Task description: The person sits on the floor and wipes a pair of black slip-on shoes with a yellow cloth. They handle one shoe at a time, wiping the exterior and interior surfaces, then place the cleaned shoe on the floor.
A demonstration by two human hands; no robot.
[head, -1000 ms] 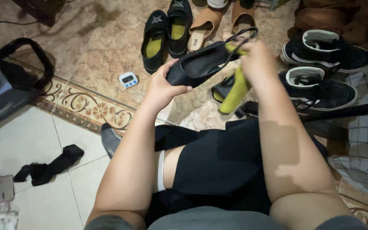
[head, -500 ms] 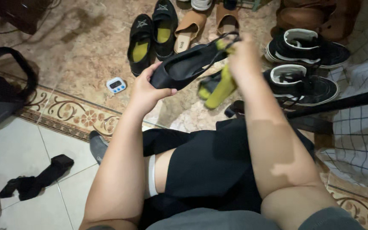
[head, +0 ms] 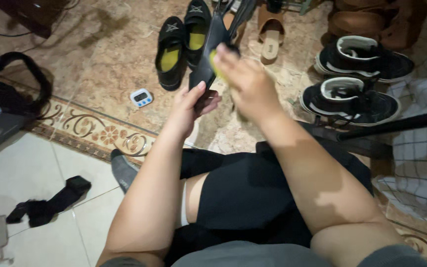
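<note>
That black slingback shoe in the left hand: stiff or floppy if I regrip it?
The black slingback shoe probably keeps its shape: the left hand holds only its lower end and it stands upright without sagging. Its thin strap looks floppy. It seems light, since the fingers carry it alone while the right hand rubs with something yellow.

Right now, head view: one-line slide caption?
Left hand grips a black slingback shoe upright while the right hand presses a yellow-green cloth against it.
</note>
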